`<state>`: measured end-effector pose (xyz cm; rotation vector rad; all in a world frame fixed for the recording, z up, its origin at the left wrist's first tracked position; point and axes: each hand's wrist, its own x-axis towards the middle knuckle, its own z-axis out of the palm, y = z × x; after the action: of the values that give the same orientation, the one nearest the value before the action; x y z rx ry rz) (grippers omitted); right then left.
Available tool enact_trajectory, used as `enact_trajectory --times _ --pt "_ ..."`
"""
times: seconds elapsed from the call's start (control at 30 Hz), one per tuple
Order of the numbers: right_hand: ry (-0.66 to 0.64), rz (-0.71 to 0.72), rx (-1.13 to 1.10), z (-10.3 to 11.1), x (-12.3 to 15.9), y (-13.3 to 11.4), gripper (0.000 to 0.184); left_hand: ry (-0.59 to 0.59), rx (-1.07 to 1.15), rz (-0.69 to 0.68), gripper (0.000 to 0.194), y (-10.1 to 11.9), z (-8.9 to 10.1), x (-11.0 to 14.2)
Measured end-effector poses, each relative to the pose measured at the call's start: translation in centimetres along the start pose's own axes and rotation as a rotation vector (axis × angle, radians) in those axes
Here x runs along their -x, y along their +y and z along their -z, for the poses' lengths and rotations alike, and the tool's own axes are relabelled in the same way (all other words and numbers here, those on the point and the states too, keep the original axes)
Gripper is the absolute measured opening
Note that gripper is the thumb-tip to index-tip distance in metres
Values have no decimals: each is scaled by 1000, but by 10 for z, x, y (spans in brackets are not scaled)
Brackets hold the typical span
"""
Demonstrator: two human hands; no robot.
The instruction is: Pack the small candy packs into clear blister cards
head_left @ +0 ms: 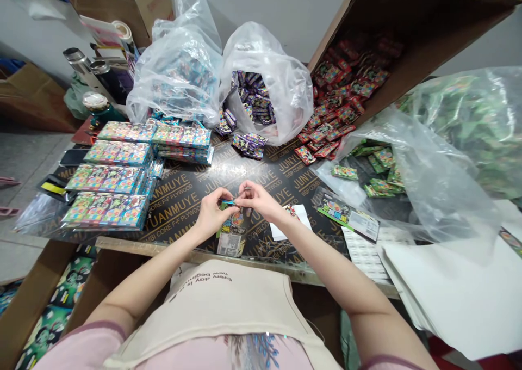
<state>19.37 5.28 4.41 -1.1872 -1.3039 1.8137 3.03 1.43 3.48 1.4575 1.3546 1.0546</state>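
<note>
My left hand (212, 215) and my right hand (256, 198) meet above the black printed plywood tabletop (183, 201). Between their fingertips is a small blue packet (227, 202), pinched from both sides. Just below my left hand lies a colourful printed card (232, 231), partly hidden by my fingers. To the right of my right hand lies a white paper slip (290, 222) with a printed piece on it. A green printed card (347, 215) lies farther right.
Several stacks of colourful packets (112, 185) fill the table's left side. Clear plastic bags of packets (265, 81) stand at the back. A tilted cardboard box (408, 43) spills red packets (330, 114) onto the table. White sheets (448, 294) lie at front right.
</note>
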Motion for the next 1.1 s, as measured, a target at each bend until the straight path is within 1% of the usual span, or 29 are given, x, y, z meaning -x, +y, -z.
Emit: enact_trajectory --times 0.07,0.1,0.17,0.2,0.23,0.3,0.37,0.4,0.43,0.47,0.5,0.57,0.6,0.63,0.67,0.73,0.8,0.83,0.87,0.9,0.93,1.0,1.03,1.1 --pt "84 -43 -140 -4 3 5 32 -65 206 108 41 -8 -2 8" --pt "104 -58 -185 -4 5 8 32 -117 292 165 42 -11 -2 12" --pt "128 -54 -218 -1 7 11 35 -209 366 232 33 -13 2 19" --pt "156 -34 -209 3 7 12 38 -218 345 222 29 -11 6 21" --pt "203 -3 -183 7 7 13 41 -193 286 178 27 -9 12 21" --pt "307 54 -95 17 4 17 43 -77 76 1 24 -7 28 15" --pt "358 91 17 25 -1 23 43 24 -196 -189 25 -14 44 5" --pt "355 109 73 28 -3 25 43 41 -335 -244 30 -22 51 -1" --pt "338 131 129 30 -5 28 41 28 -468 -260 36 -33 57 -7" --pt "314 155 183 30 -7 31 40 -2 -592 -233 42 -45 62 -12" --pt "287 176 234 30 -8 34 38 -58 -694 -184 49 -58 65 -16" --pt "234 200 323 28 -10 41 35 -181 -809 -88 62 -79 68 -23" --pt "212 205 359 27 -11 45 34 -219 -832 -56 67 -85 68 -26" --pt "197 211 389 26 -13 48 33 -221 -838 -41 67 -86 68 -30" --pt "189 220 414 25 -15 52 33 -186 -836 -41 64 -82 67 -36" --pt "188 245 458 24 -23 56 32 -35 -824 -68 51 -63 67 -57" --pt "201 276 497 22 -33 53 29 129 -823 -89 42 -34 71 -90" --pt "208 299 510 21 -39 48 28 181 -840 -63 40 -19 76 -111" --pt "214 330 519 19 -45 41 27 202 -868 7 37 -5 82 -134" --pt "221 371 520 17 -51 31 26 174 -889 107 34 7 89 -157" --pt "227 420 517 14 -58 19 25 156 -889 148 30 17 97 -180" --pt "230 526 498 6 -74 -10 23 116 -872 172 27 32 110 -222" --pt "220 577 485 0 -85 -25 22 98 -855 156 30 38 116 -240" --pt "161 656 457 -15 -115 -54 22 68 -814 86 43 47 124 -271"
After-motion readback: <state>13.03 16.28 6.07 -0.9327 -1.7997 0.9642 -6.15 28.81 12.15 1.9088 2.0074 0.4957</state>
